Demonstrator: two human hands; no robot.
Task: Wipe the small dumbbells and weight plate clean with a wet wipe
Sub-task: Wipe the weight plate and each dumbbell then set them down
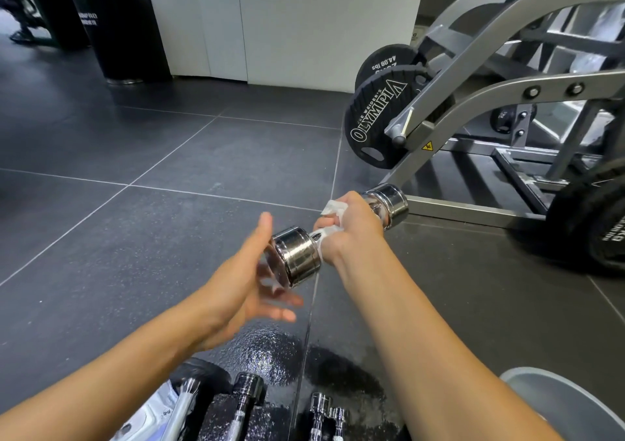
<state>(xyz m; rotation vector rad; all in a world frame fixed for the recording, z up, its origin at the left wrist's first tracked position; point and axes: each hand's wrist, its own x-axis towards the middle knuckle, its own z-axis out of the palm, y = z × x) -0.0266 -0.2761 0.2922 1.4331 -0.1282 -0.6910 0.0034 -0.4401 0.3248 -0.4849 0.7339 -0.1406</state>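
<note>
Since this chrome dumbbell [297, 254] above the floor [169, 156] looks heavy and slick, my right hand [351, 227] wraps the wet wipe [333, 208] round its handle, my spread left hand [250, 271] steadying one end

One dumbbell [296, 254] is held up; four more dumbbells [248, 393] lie on the floor [169, 237], partly out of view. One wipe [333, 209]. Four black plates [378, 116] sit around one machine [554, 89].

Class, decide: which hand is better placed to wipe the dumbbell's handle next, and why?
Right. The right hand grips the wet wipe round the dumbbell handle; the left hand is open beside the near chrome end.
</note>
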